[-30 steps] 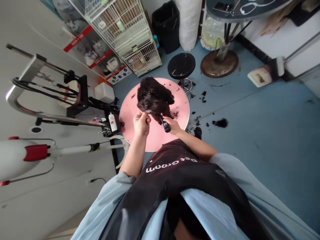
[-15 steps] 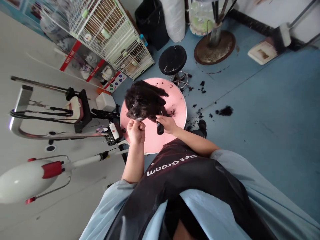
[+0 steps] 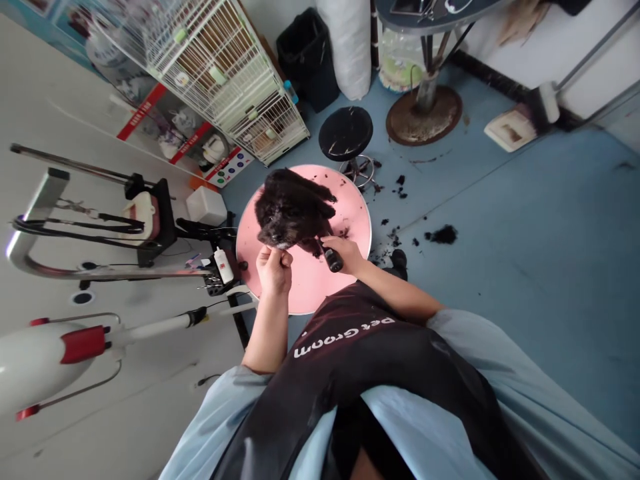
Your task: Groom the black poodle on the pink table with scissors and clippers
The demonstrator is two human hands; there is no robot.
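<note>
A small black dog is on the round pink grooming table, its head toward me. My left hand is closed at the dog's muzzle, its curled fingers touching the chin. Exactly what the fingers pinch there is hidden. My right hand is wrapped round black hair clippers, their front end against the fur of the dog's chest or foreleg. Loose tufts of dark fur lie on the tabletop.
A black round stool stands beyond the table, with cut fur on the blue floor to the right. White cages and a black bin are at the back. A metal grooming arm and a white bottle are at left.
The clippers have turned, their back end swinging right and toward me. The dog's head has shifted slightly, with my left hand still at its muzzle. The whole view has tilted a little.
</note>
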